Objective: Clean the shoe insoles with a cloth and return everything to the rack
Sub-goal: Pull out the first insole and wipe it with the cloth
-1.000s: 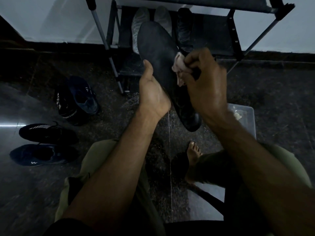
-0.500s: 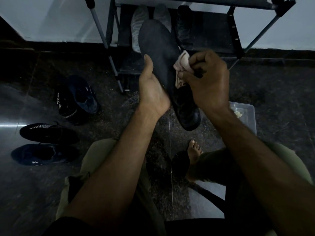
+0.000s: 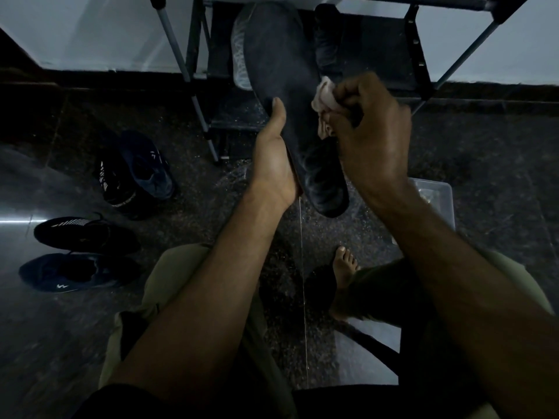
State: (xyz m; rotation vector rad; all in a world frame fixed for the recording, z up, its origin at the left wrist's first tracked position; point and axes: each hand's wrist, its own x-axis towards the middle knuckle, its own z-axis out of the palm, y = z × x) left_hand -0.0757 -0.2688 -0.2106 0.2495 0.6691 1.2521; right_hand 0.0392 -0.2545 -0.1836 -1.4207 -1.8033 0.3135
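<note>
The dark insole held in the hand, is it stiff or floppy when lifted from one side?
The insole is probably semi-stiff: the left hand holds only one edge, yet it stays straight. It looks thin, so likely light. Under the cloth it may flex a little.

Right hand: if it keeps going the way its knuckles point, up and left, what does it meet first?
The right hand grips the cloth, already against the insole that the left hand holds. So probably more insole surface first; the rack lies beyond, depth unclear.
</note>
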